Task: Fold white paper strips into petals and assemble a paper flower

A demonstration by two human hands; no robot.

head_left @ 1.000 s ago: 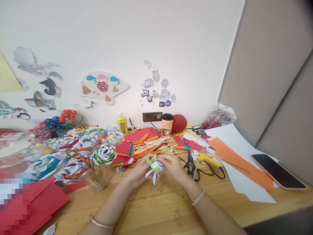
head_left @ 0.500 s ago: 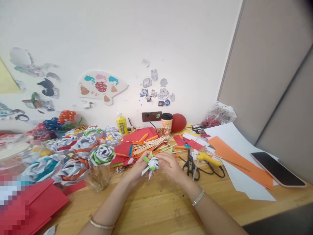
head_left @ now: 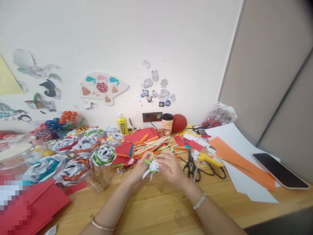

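A small white and green folded-paper flower (head_left: pixel 154 166) is held up between my two hands above the table's middle, with loose paper strips sticking out at its left and lower side. My left hand (head_left: pixel 140 168) grips it from the left, its fingers partly hidden behind the paper. From the right, my right hand (head_left: pixel 171 166) closes its thumb and fingers on the flower's edge. Just behind the hands lie thin wooden sticks (head_left: pixel 151 145) on red paper. Black scissors (head_left: pixel 191 166) rest to the right of my right hand.
Finished paper flowers (head_left: pixel 104 155) stand crowded at the left, some in a clear cup (head_left: pixel 99 179). A yellow glue gun (head_left: pixel 210 160), orange paper (head_left: pixel 239 163) and a phone (head_left: pixel 280 170) lie at the right. A yellow bottle (head_left: pixel 122 124) and a lidded paper cup (head_left: pixel 167 124) stand by the wall.
My right hand's thumb and fingers have come in closer onto the flower's right edge. The flower has turned slightly in my hands, and the view has shifted a little.
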